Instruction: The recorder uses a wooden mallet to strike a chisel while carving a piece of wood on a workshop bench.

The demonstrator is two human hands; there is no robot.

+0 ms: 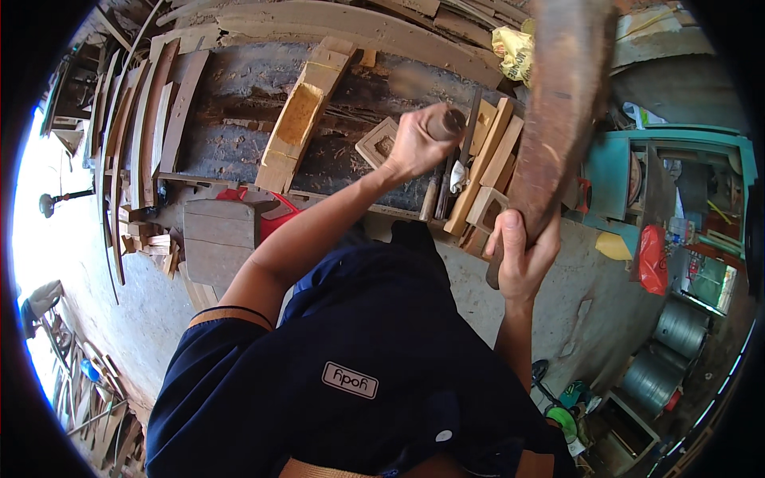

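Note:
My left hand (421,143) is closed round a thick wooden tool handle (447,124); its round end shows above the fist, and whatever is at the other end is hidden. My right hand (526,251) grips the narrow end of a long brown wooden club (558,119), raised close to the camera. Below the left hand, a pale square block with a carved recess (374,145) lies on the dark workbench (227,119). Left of it rests a light plank with a hollowed trough (301,115). Chisel-like tools with wooden handles (430,197) lie beside the left hand.
Wooden strips (488,171) lie at the bench's right side, near a small recessed box (486,209). Long boards (151,119) lean at the left. A wooden stool (219,239) stands before the bench. At right are a teal cabinet (610,175) and metal drums (657,378).

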